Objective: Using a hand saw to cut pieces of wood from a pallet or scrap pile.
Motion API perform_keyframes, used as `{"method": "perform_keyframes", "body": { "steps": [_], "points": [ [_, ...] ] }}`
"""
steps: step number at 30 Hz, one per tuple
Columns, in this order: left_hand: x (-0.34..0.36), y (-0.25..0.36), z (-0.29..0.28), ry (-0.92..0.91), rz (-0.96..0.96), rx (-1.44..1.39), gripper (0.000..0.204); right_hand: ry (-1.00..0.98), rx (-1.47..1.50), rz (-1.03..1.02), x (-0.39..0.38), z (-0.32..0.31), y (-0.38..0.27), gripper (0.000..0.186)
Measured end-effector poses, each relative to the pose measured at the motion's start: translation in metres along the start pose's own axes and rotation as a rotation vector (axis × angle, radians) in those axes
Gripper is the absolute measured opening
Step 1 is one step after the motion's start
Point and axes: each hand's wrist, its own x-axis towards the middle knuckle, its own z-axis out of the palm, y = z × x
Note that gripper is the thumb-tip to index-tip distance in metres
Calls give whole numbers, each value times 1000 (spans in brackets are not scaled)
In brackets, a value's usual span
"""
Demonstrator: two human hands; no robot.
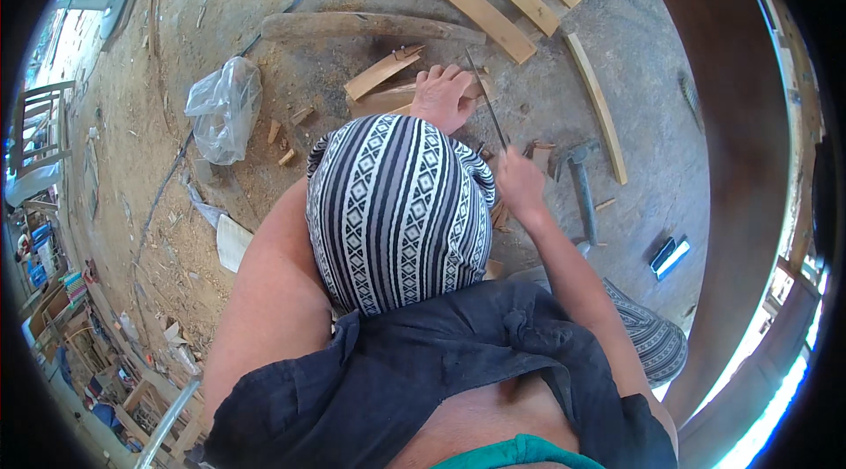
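Note:
My left hand (pixel 443 99) presses down on a short wooden board (pixel 385 101), with its fingers bent over the wood near the right end. In my right hand (pixel 520 180) is a saw (pixel 490 107), its long thin blade seen almost edge-on and crossing the board just right of my left hand. My fist hides the saw's handle. A raised knee in black-and-white patterned cloth (pixel 401 213) covers part of the board. Beyond my left hand lies an offcut (pixel 381 72) with a splintered end.
A hammer (pixel 583 191) lies right of my right hand. Curved wooden slats (pixel 467 2) rest at the far right, with a single slat (pixel 597 107) nearer. A rough plank (pixel 370 26) lies beyond the board. A clear plastic bag (pixel 225 112) and sawdust are at left; a brown post (pixel 740 116) stands right.

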Motion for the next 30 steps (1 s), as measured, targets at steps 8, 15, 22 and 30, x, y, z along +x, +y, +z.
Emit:
{"method": "perform_keyframes", "body": {
  "steps": [8,15,22,30],
  "points": [
    [1,2,-2,37,-15,-21,29,120,19,-136,22,12,2,12],
    [-1,-1,0,43,-1,-51,29,141,31,-131,8,4,5,16],
    [0,0,-1,35,-16,-50,30,87,-37,-114,17,4,0,18],
    [-1,-2,1,26,11,-50,29,146,3,-177,28,4,-1,16]
  ]
}}
